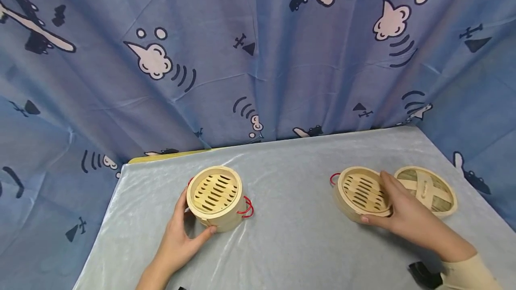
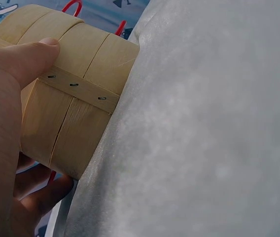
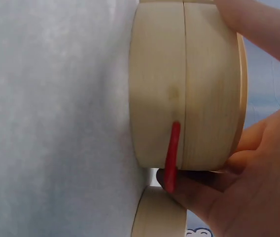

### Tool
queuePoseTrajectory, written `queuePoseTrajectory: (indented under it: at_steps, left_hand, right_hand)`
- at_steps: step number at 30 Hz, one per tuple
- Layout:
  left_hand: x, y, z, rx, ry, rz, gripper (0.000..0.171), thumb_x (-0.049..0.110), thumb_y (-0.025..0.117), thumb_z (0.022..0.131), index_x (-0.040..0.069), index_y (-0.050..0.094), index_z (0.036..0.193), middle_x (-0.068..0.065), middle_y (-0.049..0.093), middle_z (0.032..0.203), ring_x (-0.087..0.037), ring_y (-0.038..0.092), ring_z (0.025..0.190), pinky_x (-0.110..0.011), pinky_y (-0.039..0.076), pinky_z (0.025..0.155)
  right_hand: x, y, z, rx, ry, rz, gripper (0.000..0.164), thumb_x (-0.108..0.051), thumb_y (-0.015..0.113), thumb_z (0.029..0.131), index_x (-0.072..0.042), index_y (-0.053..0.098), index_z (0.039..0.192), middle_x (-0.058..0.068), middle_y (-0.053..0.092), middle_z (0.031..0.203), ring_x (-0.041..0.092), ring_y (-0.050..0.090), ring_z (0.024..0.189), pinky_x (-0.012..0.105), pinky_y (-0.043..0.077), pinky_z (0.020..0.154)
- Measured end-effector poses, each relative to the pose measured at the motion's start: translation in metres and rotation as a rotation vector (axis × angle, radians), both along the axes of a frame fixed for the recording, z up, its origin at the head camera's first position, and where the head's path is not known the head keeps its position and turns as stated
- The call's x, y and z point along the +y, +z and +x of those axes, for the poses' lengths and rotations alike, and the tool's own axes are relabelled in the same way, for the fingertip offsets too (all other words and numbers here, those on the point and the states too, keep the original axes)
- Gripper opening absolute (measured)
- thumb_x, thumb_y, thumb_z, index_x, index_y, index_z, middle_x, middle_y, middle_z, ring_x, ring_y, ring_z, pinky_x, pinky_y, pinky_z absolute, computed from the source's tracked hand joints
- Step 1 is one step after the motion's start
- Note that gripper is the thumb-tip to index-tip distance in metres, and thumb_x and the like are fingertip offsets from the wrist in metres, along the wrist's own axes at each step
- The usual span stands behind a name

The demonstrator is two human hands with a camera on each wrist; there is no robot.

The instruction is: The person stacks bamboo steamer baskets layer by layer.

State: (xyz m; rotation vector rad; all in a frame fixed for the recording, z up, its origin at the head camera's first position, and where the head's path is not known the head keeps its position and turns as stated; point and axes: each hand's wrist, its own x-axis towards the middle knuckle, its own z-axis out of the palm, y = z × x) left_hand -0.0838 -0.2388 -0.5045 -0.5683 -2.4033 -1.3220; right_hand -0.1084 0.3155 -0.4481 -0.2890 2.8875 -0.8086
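Observation:
On the left of the table stands a stack of bamboo steamer baskets with a slatted top and red loop handles. My left hand holds it, thumb on the near wall and fingers around the left side. In the left wrist view the thumb lies across the stack's stapled side. Over to the right, my right hand grips a lower bamboo steamer basket from its right side. One red handle shows below its wall in the right wrist view. Both baskets sit on the cloth.
A round woven bamboo lid with crossed bands lies just right of the right-hand basket, partly behind the hand. Pale grey cloth covers the table. A blue patterned curtain hangs behind and at the sides.

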Motion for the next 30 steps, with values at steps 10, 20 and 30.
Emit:
queuePoseTrajectory:
  at_steps: [10,20,30]
  left_hand:
    - [-0.0003,0.0013,-0.0009,-0.002,-0.014,0.003,0.130,0.011,0.103,0.075,0.013,0.020,0.176,-0.007,0.035,0.176,-0.019,0.049,0.147,-0.018,0.046,0.111]
    - [-0.0003,0.0021,-0.0008,-0.007,-0.013,0.011,0.129,0.013,0.102,0.077,0.014,0.020,0.176,-0.006,0.039,0.173,-0.018,0.052,0.144,-0.019,0.047,0.111]
    - [-0.0006,0.0003,0.0002,-0.034,0.011,-0.011,0.129,0.015,0.102,0.078,0.015,0.018,0.176,-0.005,0.034,0.176,-0.017,0.051,0.144,-0.019,0.047,0.110]
  right_hand:
    - [0.0010,-0.0049,0.0009,0.032,-0.036,-0.063,0.139,-0.055,0.096,0.080,0.015,0.015,0.168,0.046,0.027,0.164,0.068,0.030,0.147,0.085,0.031,0.111]
    - [0.0000,-0.0056,0.0013,0.060,-0.054,-0.029,0.134,-0.057,0.095,0.080,0.013,0.022,0.167,0.043,0.033,0.162,0.066,0.036,0.144,0.084,0.036,0.106]
    - [-0.0066,-0.0008,-0.0001,0.119,-0.044,0.036,0.134,-0.063,0.095,0.076,0.012,0.029,0.165,0.039,0.038,0.160,0.064,0.042,0.140,0.083,0.040,0.103]
